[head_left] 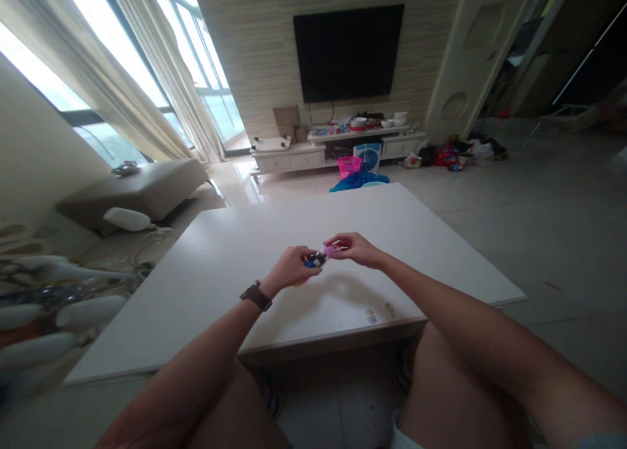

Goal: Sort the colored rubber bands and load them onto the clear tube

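Above the middle of a white table (220, 260), my left hand (292, 266) is closed on a small toy (319, 259) with black, white and blue parts. A bit of yellow and red shows under that hand. My right hand (356, 248) pinches a small pink piece (330, 250) at the toy's upper right end. The two things touch or nearly touch; whether they are joined cannot be made out. A dark watch is on my left wrist.
Two small stickers or flat bits (371, 316) lie near the table's front edge. Beyond the table are a pink basket (349, 167), a blue bag (350, 182) and a low white cabinet (277, 162). A grey bench (142, 188) stands at the left.
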{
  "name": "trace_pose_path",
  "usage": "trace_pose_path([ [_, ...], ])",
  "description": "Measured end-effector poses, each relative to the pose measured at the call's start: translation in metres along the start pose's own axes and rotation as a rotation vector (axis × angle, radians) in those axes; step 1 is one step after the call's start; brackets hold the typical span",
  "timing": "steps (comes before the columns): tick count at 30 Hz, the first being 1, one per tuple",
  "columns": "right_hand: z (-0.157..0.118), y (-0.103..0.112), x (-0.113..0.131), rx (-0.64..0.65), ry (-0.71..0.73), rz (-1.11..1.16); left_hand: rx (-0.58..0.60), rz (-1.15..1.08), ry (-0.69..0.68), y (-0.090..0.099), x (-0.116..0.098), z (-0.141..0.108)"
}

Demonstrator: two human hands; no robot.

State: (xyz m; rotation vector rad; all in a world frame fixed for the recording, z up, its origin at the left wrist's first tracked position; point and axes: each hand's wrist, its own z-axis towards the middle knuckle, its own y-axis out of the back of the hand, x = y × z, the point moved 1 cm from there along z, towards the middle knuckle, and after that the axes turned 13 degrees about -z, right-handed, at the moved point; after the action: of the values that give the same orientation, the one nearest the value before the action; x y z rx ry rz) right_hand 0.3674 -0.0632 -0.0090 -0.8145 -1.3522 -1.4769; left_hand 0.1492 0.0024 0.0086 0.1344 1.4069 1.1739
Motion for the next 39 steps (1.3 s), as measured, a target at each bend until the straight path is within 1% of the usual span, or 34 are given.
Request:
trace_pose_path([
  [3, -0.001, -0.002, -0.001, 0.008, -0.091, -0.013, 0.022, 0.023, -0.007, 0.0, -0.001, -0.001],
  [5, -0.001, -0.003, -0.003, 0.021, -0.197, -0.042, 0.034, 0.03, -0.012, 0.0, -0.002, -0.001],
  [8, -0.001, 0.001, -0.005, 0.021, -0.341, -0.111, 0.022, 0.016, -0.023, 0.0, -0.006, -0.001],
  [10, 0.0, 0.006, -0.004, -0.012, -0.365, -0.138, 0.006, 0.003, -0.031, 0.0, -0.007, 0.0],
  [11, 0.0, 0.008, -0.002, -0.033, -0.343, -0.133, 0.0, 0.001, -0.032, 0.0, -0.008, 0.001],
  [13, 0.0, 0.011, 0.004, -0.072, -0.24, -0.093, -0.007, 0.006, -0.026, 0.0, -0.007, 0.001],
  [15, -0.001, 0.011, 0.01, -0.062, -0.123, -0.013, -0.016, 0.015, -0.016, 0.001, -0.006, 0.001],
  [16, -0.002, 0.011, 0.012, -0.04, -0.098, 0.027, -0.02, 0.019, -0.014, 0.001, -0.006, 0.001],
  [17, -0.003, 0.01, 0.013, -0.011, -0.11, 0.054, -0.027, 0.022, -0.014, 0.002, -0.006, 0.001],
  [20, -0.005, 0.009, 0.011, 0.07, -0.254, 0.003, -0.052, 0.028, -0.023, 0.005, -0.006, 0.001],
  [21, -0.005, 0.01, 0.01, 0.069, -0.278, -0.039, -0.058, 0.028, -0.025, 0.006, -0.006, 0.001],
  [22, -0.006, 0.011, 0.009, 0.054, -0.272, -0.075, -0.06, 0.027, -0.025, 0.006, -0.006, 0.001],
  [23, -0.005, 0.012, 0.009, 0.028, -0.239, -0.094, -0.058, 0.025, -0.025, 0.006, -0.006, 0.001],
  [25, -0.005, 0.012, 0.009, -0.017, -0.13, -0.089, -0.051, 0.023, -0.027, 0.007, -0.007, 0.001],
  [27, -0.005, 0.011, 0.01, 0.002, -0.053, -0.055, -0.058, 0.023, -0.03, 0.007, -0.007, 0.001],
  [29, -0.006, 0.008, 0.011, 0.063, -0.081, -0.034, -0.079, 0.021, -0.028, 0.007, -0.007, 0.002],
  [31, -0.008, 0.006, 0.01, 0.107, -0.166, -0.057, -0.091, 0.017, -0.022, 0.008, -0.008, 0.002],
  [33, -0.009, 0.006, 0.009, 0.085, -0.171, -0.117, -0.081, 0.015, -0.024, 0.008, -0.009, 0.003],
  [35, -0.01, 0.007, 0.01, 0.045, -0.07, -0.169, -0.059, 0.019, -0.032, 0.007, -0.011, 0.003],
  [37, -0.01, 0.006, 0.011, 0.051, 0.039, -0.192, -0.042, 0.027, -0.039, 0.005, -0.012, 0.002],
  [39, -0.009, 0.002, 0.011, 0.078, 0.077, -0.207, -0.023, 0.035, -0.045, 0.003, -0.014, 0.001],
])
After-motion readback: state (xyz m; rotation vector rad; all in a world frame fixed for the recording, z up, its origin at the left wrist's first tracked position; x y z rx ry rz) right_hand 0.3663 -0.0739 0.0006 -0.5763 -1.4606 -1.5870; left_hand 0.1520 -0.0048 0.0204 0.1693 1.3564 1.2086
